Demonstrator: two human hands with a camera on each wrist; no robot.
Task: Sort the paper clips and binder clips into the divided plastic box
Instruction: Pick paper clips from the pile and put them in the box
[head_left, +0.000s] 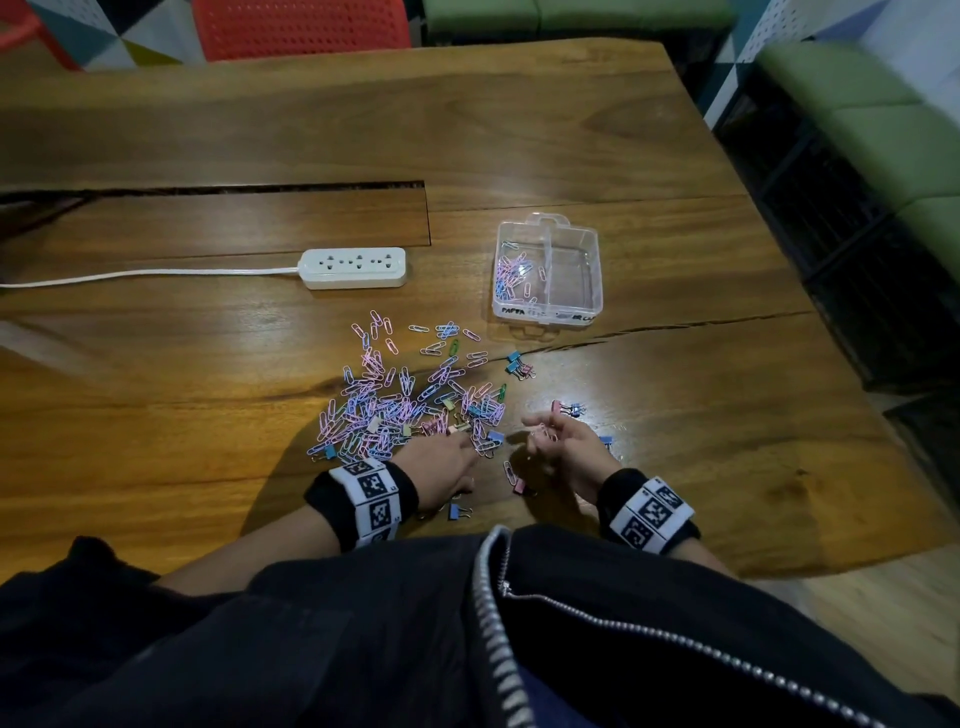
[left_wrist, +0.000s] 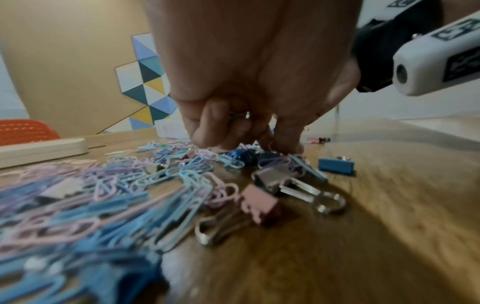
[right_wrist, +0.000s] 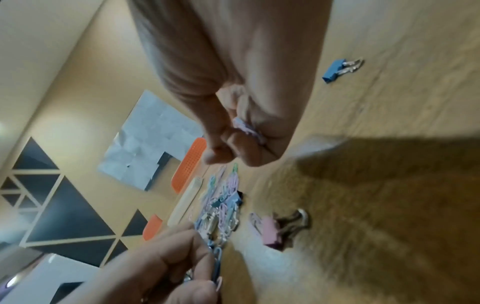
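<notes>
A loose pile of pastel paper clips lies on the wooden table, with small binder clips mixed in and scattered around it. My left hand reaches into the pile's near right edge; its curled fingers pinch a few paper clips. Just right of the pile, my right hand hovers with curled fingers holding pink paper clips. The clear divided box stands farther back right; its left compartment holds paper clips, while the right one looks bare.
A white power strip with its cord lies back left of the pile. A pink binder clip and a blue one lie near my left hand. The table's right edge is close to the box. An orange chair stands behind.
</notes>
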